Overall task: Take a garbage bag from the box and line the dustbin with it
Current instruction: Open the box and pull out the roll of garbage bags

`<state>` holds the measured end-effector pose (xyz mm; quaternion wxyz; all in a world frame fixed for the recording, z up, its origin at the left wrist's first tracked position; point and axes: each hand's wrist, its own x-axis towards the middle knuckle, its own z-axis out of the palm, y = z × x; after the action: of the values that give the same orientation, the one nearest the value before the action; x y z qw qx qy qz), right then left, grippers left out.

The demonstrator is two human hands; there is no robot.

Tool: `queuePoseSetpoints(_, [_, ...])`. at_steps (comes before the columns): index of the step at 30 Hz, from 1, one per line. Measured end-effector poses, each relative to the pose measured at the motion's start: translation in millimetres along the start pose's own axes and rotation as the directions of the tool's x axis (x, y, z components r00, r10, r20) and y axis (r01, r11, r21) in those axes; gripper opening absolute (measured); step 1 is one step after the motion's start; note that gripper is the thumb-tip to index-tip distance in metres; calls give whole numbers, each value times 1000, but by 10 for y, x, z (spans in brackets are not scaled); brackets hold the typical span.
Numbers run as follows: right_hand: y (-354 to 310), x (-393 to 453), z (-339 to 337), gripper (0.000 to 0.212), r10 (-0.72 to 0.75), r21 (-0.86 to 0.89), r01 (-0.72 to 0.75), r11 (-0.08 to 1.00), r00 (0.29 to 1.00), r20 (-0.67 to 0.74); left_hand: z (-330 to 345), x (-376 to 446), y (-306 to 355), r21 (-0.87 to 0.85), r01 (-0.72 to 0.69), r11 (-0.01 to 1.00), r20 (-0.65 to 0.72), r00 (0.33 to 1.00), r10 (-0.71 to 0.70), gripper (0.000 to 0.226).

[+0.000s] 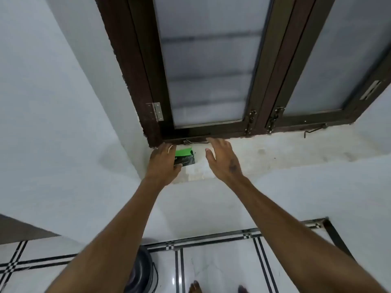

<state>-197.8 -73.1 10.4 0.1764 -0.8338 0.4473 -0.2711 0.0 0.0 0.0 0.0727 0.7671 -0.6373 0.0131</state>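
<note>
A small green and black garbage-bag box lies on the white window sill, in its left corner under the dark window frame. My left hand grips the box at its left end, with the thumb under the near edge. My right hand hovers just right of the box with fingers straight and spread, touching nothing that I can make out. Down on the floor below my left forearm stands the dark dustbin, mostly hidden by that arm.
A brown-framed window with frosted panes rises above the sill, with a metal latch hook along its lower rail. White walls meet at the left corner. The tiled floor has black stripe lines. My bare toes show at the bottom.
</note>
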Motion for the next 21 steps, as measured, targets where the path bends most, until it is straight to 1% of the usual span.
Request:
queuePoseSetpoints(1, [41,46,98,42,39,54,-40,998,999,25,64,44,-21,2,27,1000,57,998,-27,68])
queuePoseSetpoints(4, [119,131,313,41,118,183,-141,973,984,134,193,73,-25,-37,117,992,162,981,-109,70])
queuePoseSetpoints(5, [145,179,378,40,150,231,-187,955,974,169,215,76,-5,-71,147,987,169,976,-134,67])
queuePoseSetpoints(7, [211,326,452,37,216,327,-292,899,944,250,233,99,35,-155,203,967,119,975,-186,58])
queuePoseSetpoints(8, [236,372,455,35,231,359,-330,873,928,291,208,100,52,-183,208,961,88,977,-195,55])
queuePoseSetpoints(11, [380,481,513,30,247,463,-436,772,876,413,156,112,86,-233,184,955,95,982,-166,54])
queuePoseSetpoints(14, [538,539,494,27,192,597,-494,632,846,498,112,117,150,-266,139,954,57,990,-128,52])
queuePoseSetpoints(17, [682,580,403,32,101,684,-533,498,819,565,53,135,218,-241,100,965,-8,994,-105,51])
queuePoseSetpoints(18, [738,587,374,33,73,696,-547,465,807,586,36,145,248,-222,80,972,-25,996,-88,51])
queuePoseSetpoints(21, [847,607,343,35,41,709,-561,428,795,605,-41,188,331,-151,12,989,-78,997,-24,53])
